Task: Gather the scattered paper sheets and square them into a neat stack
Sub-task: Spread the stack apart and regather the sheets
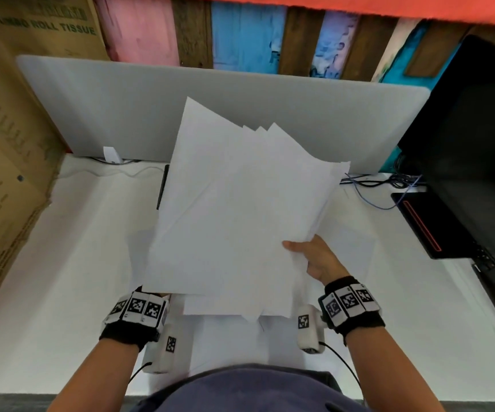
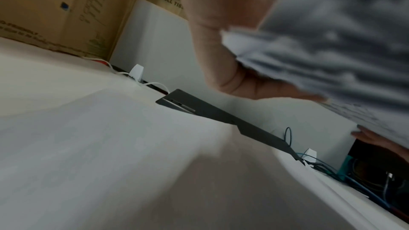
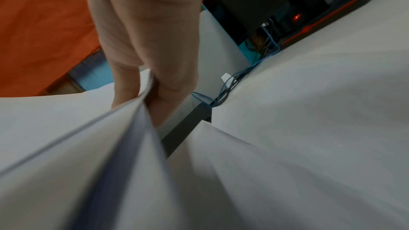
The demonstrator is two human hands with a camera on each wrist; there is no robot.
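Both hands hold a bundle of white sheets in the air above the white table. The sheets are not squared: at the far end their corners fan out at different angles, and the near edges are also uneven. The right hand grips the right edge of the bundle, thumb on top and the fingers under it, the paper pinched between them. The left hand is at the near left corner; in the head view it is hidden under the paper, and in the blurred left wrist view it seems to grasp the corner with the thumb below. More paper lies flat on the table under the bundle. Behind stand a grey panel, a cardboard box on the left and a black monitor on the right, with blue cables near it.
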